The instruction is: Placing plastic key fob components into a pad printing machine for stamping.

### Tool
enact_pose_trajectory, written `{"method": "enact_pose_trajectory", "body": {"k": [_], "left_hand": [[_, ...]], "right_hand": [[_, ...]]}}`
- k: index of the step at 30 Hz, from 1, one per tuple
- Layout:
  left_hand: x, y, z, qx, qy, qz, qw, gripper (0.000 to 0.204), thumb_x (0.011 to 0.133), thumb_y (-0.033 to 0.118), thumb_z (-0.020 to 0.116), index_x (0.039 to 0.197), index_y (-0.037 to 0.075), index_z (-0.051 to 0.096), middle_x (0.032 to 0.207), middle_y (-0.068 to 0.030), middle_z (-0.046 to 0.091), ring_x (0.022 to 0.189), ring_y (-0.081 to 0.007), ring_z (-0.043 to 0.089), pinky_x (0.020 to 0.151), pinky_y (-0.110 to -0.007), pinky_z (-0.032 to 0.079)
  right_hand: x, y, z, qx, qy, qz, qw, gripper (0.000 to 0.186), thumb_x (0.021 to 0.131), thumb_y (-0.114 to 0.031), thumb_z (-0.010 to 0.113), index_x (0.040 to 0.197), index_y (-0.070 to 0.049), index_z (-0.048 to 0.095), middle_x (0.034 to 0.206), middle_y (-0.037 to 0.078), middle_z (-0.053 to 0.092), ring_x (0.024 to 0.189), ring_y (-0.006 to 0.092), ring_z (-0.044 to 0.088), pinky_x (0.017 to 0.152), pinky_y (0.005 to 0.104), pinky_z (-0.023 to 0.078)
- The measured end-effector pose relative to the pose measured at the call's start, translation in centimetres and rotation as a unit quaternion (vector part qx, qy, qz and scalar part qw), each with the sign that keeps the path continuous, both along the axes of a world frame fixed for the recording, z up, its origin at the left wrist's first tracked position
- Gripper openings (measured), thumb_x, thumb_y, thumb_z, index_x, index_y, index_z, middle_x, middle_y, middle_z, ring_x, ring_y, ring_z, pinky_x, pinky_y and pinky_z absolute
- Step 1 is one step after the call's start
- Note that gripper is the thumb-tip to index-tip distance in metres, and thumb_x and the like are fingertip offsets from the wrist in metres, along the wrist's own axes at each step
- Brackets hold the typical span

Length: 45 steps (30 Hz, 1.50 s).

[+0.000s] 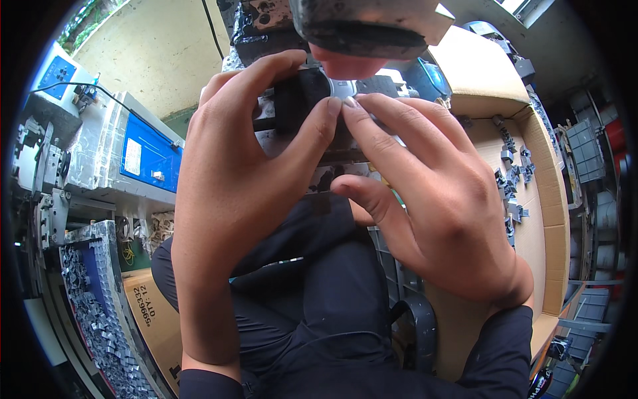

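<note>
A small light grey part [343,88] sits at the dark block [299,100] of a machine, just below a rounded pink-red pad [349,63]. My left hand [246,139] straddles the block, its fingers bent over the far side and its thumb tip at the part's near edge. From the other side my right hand [432,173] reaches in with the index fingertip against the same edge, beside the left thumb. The right thumb stands apart, and the other right fingers extend forward. The part's far side is hidden under the pad.
A dark-smeared machine head [365,23] hangs low above my fingers. On the right, an open cardboard box [538,166] holds several small grey parts. A grey cabinet with a blue door [151,151] stands left, above a tray [109,266] of many small metallic pieces.
</note>
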State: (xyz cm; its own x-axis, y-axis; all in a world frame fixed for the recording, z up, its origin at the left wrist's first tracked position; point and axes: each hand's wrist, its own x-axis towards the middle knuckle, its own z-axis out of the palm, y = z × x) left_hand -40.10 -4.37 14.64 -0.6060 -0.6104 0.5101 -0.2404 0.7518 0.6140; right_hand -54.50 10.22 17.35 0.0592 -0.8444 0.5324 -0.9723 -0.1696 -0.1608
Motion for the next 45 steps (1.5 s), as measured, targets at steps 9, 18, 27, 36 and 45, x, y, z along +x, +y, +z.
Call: {"method": "enact_pose_trajectory", "body": {"k": [9,18,27,36,45], "left_hand": [[-0.1,0.4,0.1,-0.004,0.007,0.004,1.000,0.039,0.097,0.022,0.079,0.129,0.003,0.071,0.114,-0.0117,0.075,0.097,-0.0199,0.067,0.090,-0.034,0.052],[0.0,0.4,0.0,-0.009,0.012,0.008,1.000,0.043,0.097,0.024,0.078,0.132,0.001,0.069,0.119,-0.0146,0.073,0.105,-0.0213,0.067,0.095,-0.035,0.050],[0.5,-0.1,0.4,-0.045,-0.028,-0.026,0.998,0.043,0.101,0.023,0.075,0.137,0.002,0.066,0.126,-0.0149,0.068,0.109,-0.0230,0.065,0.096,-0.036,0.051],[0.4,-0.2,0.5,-0.037,-0.038,-0.030,0.998,0.043,0.099,0.025,0.077,0.138,0.010,0.066,0.121,-0.0124,0.074,0.108,-0.0237,0.068,0.097,-0.039,0.051],[3.4,1.7,0.3,-0.022,0.093,-0.090,0.991,0.047,0.097,0.014,0.074,0.142,0.006,0.065,0.134,-0.0160,0.069,0.125,-0.0331,0.065,0.109,-0.043,0.048]], "right_hand": [[0.0,0.2,0.1,0.007,-0.002,-0.004,1.000,0.052,0.086,-0.015,0.085,0.129,0.009,0.070,0.126,0.025,0.069,0.113,0.0413,0.067,0.094,0.0469,0.057],[0.0,0.2,0.2,0.006,0.003,0.001,1.000,0.051,0.087,-0.017,0.085,0.129,0.009,0.070,0.125,0.026,0.069,0.113,0.0420,0.067,0.093,0.0472,0.057],[-0.3,0.1,0.1,0.004,-0.027,0.007,1.000,0.050,0.090,-0.021,0.083,0.129,0.009,0.070,0.130,0.029,0.069,0.118,0.0438,0.067,0.099,0.0479,0.055],[-1.6,-0.4,-0.2,-0.046,-0.125,0.052,0.990,0.027,0.094,-0.014,0.079,0.115,0.002,0.075,0.124,0.024,0.075,0.112,0.0383,0.073,0.100,0.0453,0.054],[-1.3,-0.9,-0.3,-0.103,-0.275,0.133,0.946,0.024,0.089,0.003,0.082,0.109,-0.001,0.071,0.105,0.011,0.077,0.097,0.0182,0.076,0.088,0.0325,0.059]]}}
